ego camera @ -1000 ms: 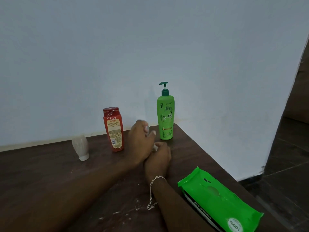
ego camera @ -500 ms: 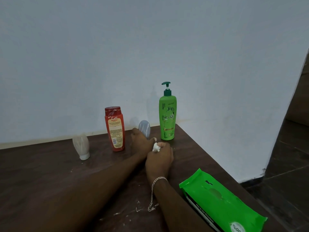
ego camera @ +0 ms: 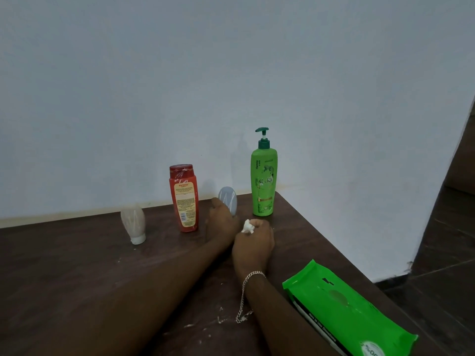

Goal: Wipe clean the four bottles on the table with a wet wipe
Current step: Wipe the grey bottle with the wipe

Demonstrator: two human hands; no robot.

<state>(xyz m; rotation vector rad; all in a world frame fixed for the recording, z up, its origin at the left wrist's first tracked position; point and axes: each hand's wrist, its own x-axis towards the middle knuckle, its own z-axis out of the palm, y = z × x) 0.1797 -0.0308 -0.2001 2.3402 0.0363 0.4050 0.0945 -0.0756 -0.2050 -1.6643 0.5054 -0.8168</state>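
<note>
Four bottles stand along the wall on the dark wooden table [ego camera: 77, 273]: a translucent white bottle [ego camera: 133, 223] on its cap, a red bottle [ego camera: 183, 199], a small grey bottle [ego camera: 228, 200] and a tall green pump bottle [ego camera: 263, 181]. My left hand [ego camera: 222, 219] holds the grey bottle low down, thumb on its left side; the fingers are hidden behind it. Just to the right, my right hand [ego camera: 254, 240] rests on the table as a fist and grips a crumpled white wet wipe [ego camera: 248, 226].
A green pack of wet wipes [ego camera: 344, 312] lies at the table's near right corner. White crumbs [ego camera: 203, 325] dot the wood near my wrists. The table's right edge drops to a dark floor [ego camera: 442, 265]. A pale wall backs the bottles.
My left hand has sunk from around the grey bottle's top to its base, so the bottle now shows upright. My right hand has kept the wipe and barely moved.
</note>
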